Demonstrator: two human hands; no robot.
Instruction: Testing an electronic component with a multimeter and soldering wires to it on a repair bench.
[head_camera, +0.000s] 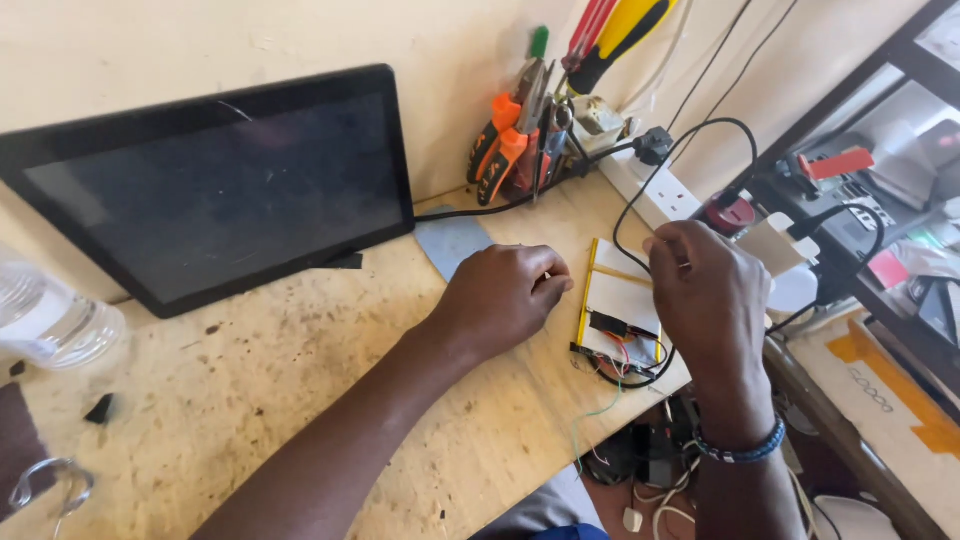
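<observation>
A flat white battery pack (622, 298) with yellow tape and a small circuit strip with red and black wires lies near the wooden bench's right edge. My left hand (505, 295) rests in a loose fist on the bench, touching the pack's left edge. My right hand (708, 300) is closed over the pack's right side, pinching a thin tool or wire whose tip I cannot make out. A black cable (690, 135) loops from behind my right hand up to the white power strip (655, 190).
A dark tablet (215, 185) leans against the wall at the back left. Pliers and screwdrivers (525, 130) stand in the back corner. A clear plastic bottle (50, 320) lies at the left. A shelf (880, 190) with gear stands to the right, and tangled wires (640, 460) hang below the bench edge.
</observation>
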